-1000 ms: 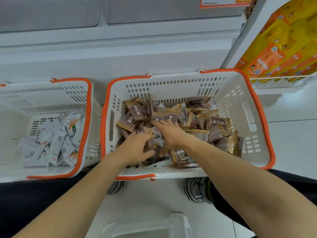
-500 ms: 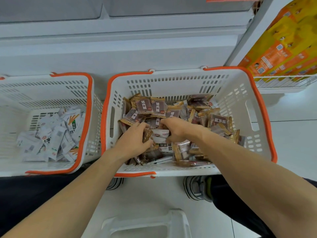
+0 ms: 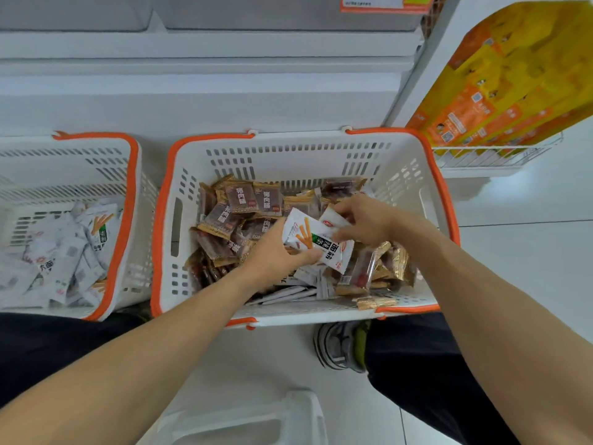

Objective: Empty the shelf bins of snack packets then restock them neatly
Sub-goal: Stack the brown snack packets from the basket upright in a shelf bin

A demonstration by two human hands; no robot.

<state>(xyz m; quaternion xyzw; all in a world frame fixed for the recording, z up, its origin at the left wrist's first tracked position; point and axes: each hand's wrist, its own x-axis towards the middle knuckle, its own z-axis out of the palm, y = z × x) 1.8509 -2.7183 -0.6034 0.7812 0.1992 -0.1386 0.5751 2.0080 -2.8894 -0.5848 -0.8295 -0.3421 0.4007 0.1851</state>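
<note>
1. Shelving (image 3: 205,75), white, spans the top of the view; an orange price label (image 3: 386,3) sits on its upper edge.
2. Central basket (image 3: 398,175), white slotted plastic with an orange rim, stands on the floor in front of the shelving. It holds a loose heap of brown snack packets (image 3: 240,200) with gold-edged seals, piled from the far wall to the near right corner, plus several white packets lying flat along the near wall.
3. Left basket (image 3: 128,175), same make, stands just beside the central one. It holds a heap of white packets only (image 3: 64,248).
4. Yellow-orange boxes (image 3: 513,81) stand tilted in a white wire rack (image 3: 494,155) at upper right.
5. Dark trouser legs and one grey shoe (image 3: 340,345) show below the central basket; a white plastic object (image 3: 244,422) lies at the bottom edge, identity unclear.
6. Left hand (image 3: 276,252) is inside the central basket, fingers and thumb curled round the lower edge of a white snack packet (image 3: 305,234) printed with orange sticks.
7. Right hand (image 3: 362,220) is just right of it, fingers curled, pinching the upper ends of white packets; how many packets it holds cannot be told, as they overlap.
8. The held white packets are raised above the brown heap, between the two hands.
</note>
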